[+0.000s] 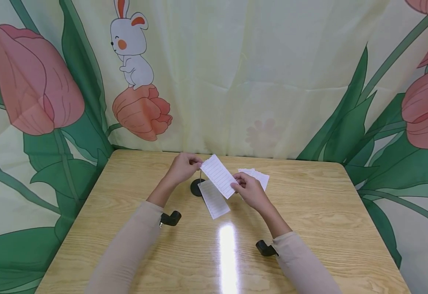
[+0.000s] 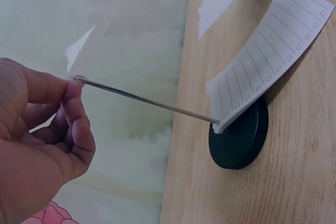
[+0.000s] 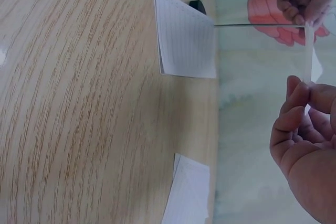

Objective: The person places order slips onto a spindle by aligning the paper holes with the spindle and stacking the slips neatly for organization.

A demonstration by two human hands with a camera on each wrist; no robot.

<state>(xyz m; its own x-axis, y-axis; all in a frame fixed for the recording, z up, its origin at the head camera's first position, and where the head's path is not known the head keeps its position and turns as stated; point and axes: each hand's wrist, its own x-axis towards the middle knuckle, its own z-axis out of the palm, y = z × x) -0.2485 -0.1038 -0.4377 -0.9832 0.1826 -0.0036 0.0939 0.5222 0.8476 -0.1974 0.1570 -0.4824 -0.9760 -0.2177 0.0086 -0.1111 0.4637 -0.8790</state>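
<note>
A lined paper slip (image 1: 219,176) is stretched between both hands in the head view. My left hand (image 1: 188,165) pinches one corner of it, right at the top of a thin metal spike (image 2: 147,100). My right hand (image 1: 250,190) pinches the opposite end between thumb and fingers. The spike rises from a round black base (image 2: 236,140) on the table. Low on this spike, several lined slips (image 2: 273,51) are skewered by one end, their free ends curving upward. In the right wrist view, the held slip shows nearly edge-on above these skewered slips (image 3: 184,40).
More loose paper slips (image 1: 261,179) lie on the wooden table (image 1: 302,204), behind the right hand. A curtain (image 1: 214,81) with tulips and a rabbit hangs along the table's far edge. Each wrist carries a black camera mount (image 1: 171,218).
</note>
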